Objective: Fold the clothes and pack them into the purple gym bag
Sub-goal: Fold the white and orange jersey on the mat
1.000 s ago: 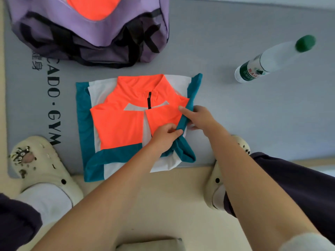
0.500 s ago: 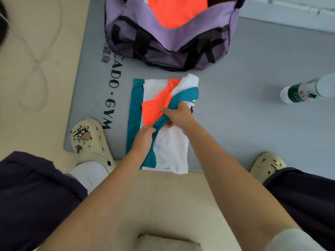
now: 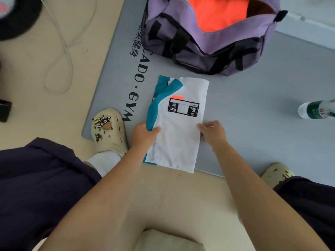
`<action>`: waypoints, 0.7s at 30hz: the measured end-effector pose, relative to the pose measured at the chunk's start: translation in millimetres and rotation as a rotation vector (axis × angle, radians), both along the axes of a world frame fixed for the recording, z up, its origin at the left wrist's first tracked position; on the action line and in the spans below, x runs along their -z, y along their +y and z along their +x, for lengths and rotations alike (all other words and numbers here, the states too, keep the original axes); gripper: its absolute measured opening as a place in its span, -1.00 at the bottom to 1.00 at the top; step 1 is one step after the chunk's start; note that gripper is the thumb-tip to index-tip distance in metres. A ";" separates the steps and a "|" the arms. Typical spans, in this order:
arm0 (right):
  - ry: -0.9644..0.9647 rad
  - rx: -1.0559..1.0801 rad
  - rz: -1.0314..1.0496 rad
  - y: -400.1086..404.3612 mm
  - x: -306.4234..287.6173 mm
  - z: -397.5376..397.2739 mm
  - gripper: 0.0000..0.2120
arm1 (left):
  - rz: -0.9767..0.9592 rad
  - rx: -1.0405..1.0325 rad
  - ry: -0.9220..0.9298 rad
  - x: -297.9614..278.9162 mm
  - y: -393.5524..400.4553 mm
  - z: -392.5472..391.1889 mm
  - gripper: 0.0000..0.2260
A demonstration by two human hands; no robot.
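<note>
We grip the folded shirt [image 3: 178, 124] at its near edges on the mat [image 3: 253, 105], left hand [image 3: 144, 135] pinching the teal side, right hand [image 3: 213, 132] the white; lift both evenly so nothing unfolds on the way to the open purple bag [image 3: 208, 46]. Half a second ago the right half was only being turned over; now it lies flat, label up.

Grey gym mat [image 3: 253, 109] lies on beige floor [image 3: 27, 98].
</note>
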State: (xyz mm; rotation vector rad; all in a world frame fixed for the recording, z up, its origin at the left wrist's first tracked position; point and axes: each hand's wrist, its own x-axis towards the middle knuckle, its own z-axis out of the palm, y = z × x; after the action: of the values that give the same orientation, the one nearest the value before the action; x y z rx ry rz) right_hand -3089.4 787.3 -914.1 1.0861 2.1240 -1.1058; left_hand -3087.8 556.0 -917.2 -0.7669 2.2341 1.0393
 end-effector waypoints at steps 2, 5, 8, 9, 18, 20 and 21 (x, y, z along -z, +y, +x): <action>-0.028 0.064 -0.135 -4.5 2.1 7.7 -0.79 | -0.003 -0.027 0.010 1.0 -0.3 2.3 -0.71; -0.049 0.079 -0.228 -11.3 -0.1 17.0 -0.70 | -0.065 -0.046 0.016 0.2 -5.3 7.7 -0.71; -0.097 0.024 -0.294 -13.1 -0.9 26.2 -0.74 | -0.198 0.056 -0.042 -6.3 -8.3 5.6 -0.71; -0.079 0.030 -0.309 -13.0 -0.7 28.7 -0.76 | -0.284 0.086 -0.036 -9.1 -7.4 3.1 -0.62; 0.135 0.137 -0.354 14.4 1.0 36.8 -0.92 | -0.195 0.729 0.727 -42.2 99.3 -40.8 -0.83; 0.096 0.003 -0.326 30.4 1.9 33.9 -0.93 | -0.134 0.934 0.706 -38.4 129.5 -47.1 -0.76; 0.070 -0.079 -0.311 38.7 2.8 31.9 -0.87 | -0.109 1.061 0.667 -33.6 141.3 -48.6 -0.71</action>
State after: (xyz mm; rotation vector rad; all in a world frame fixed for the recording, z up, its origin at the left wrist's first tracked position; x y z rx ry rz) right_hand -3057.5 826.1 -916.9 0.8238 1.9439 -1.3964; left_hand -3136.4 697.4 -883.6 0.8332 2.6568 0.6409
